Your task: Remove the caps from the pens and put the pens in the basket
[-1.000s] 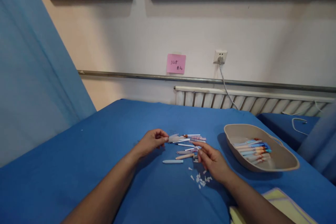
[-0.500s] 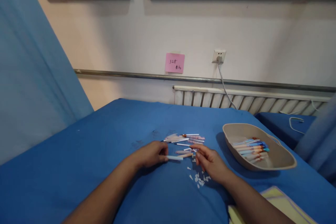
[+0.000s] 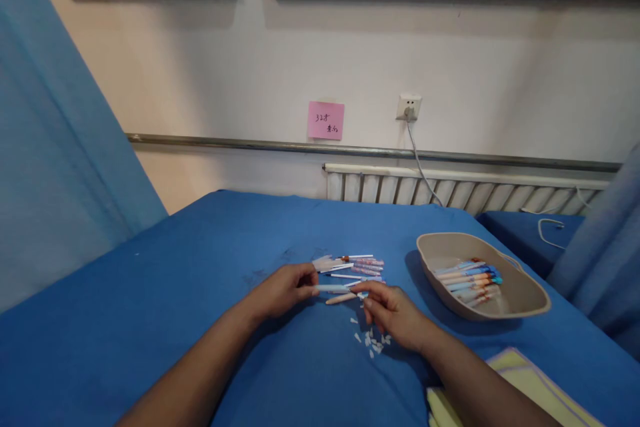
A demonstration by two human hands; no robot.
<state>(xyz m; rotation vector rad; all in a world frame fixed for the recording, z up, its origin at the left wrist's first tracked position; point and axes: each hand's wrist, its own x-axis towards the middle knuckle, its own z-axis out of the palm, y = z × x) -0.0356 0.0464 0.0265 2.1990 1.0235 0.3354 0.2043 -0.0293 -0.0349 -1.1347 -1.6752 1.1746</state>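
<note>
My left hand pinches one end of a pale blue pen barrel just above the blue cloth. My right hand is closed at the barrel's other end, its fingertips touching it and a peach-coloured pen part beside it. Just beyond lies a small heap of loose pen parts, thin white refills and coloured barrels. Small white bits are scattered under my right wrist. A beige oval tray to the right holds several assembled pens.
The blue cloth covers the whole table. A yellow cloth lies at the near right corner. A blue curtain hangs on the left. Behind are a radiator, a wall socket with a cable and a pink note.
My left hand came back from the heap, took the pale blue barrel off the cloth and lifted it. My right hand moved left to meet its other end.
</note>
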